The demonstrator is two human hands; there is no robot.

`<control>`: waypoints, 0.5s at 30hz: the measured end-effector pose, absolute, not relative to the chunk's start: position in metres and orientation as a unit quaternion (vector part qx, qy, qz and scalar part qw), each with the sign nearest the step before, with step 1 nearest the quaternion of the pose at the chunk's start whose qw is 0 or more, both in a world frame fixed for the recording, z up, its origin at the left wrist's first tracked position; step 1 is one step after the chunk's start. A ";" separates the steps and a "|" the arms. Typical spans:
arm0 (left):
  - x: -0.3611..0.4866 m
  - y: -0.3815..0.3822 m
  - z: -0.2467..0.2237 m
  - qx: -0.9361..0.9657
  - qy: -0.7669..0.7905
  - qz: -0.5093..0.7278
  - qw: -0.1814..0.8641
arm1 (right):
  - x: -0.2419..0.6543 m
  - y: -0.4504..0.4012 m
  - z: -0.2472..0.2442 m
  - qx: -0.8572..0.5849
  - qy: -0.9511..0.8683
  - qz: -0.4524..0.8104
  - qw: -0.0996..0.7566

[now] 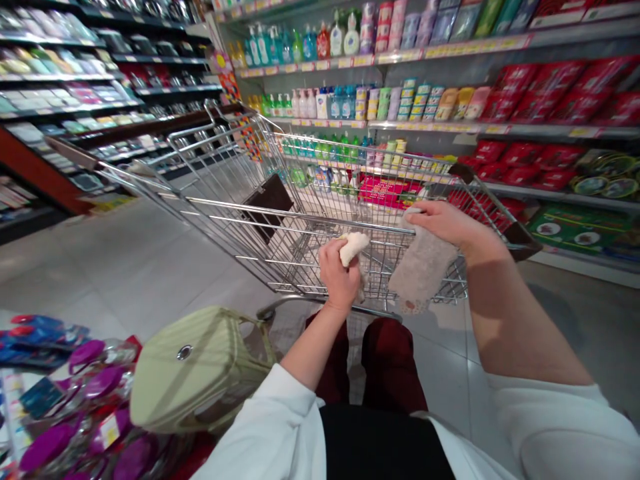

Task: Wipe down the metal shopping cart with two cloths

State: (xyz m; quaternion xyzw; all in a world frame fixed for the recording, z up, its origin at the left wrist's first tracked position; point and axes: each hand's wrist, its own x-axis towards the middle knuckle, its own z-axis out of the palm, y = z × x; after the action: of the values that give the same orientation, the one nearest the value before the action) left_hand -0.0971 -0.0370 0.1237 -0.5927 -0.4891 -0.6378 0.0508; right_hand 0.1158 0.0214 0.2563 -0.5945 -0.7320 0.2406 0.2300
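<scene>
The person stands at the long side of a metal cart point(300, 216), both hands at its near rim. The left hand point(338, 275) is curled into a fist around a cream cloth point(355, 248), squeezing it so that one rounded end pokes out above the fingers, just in front of the wire side. The right hand point(444, 223), farther right, has its fingers closed over the top of a grey cloth point(423, 267), which hangs down the near side of the cart; whether those fingers also clasp the rim, I can't tell.

A brown panel point(270, 203) sits toward the left part of the cart. Near left, a pale green stool point(187, 370) stands on the floor point(165, 267), with purple-lidded jars point(47, 447) just left of it. Beyond the cart, the far shelves carry pump bottles point(323, 41) and, to the right, red packs point(575, 93), with a green box point(575, 230) low down. More shelves point(50, 77) rise at far left, crowded with dishes too blurred to make out.
</scene>
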 end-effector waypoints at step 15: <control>-0.127 -0.039 0.121 -0.512 -0.554 -0.656 0.029 | 0.122 0.026 0.251 -0.594 -0.735 0.235 0.228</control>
State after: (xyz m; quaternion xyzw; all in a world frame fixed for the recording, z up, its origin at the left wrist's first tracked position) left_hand -0.1274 -0.0389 0.1209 -0.5120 -0.5538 -0.6560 0.0288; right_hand 0.1220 0.0259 0.2506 -0.5940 -0.7348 0.2348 0.2280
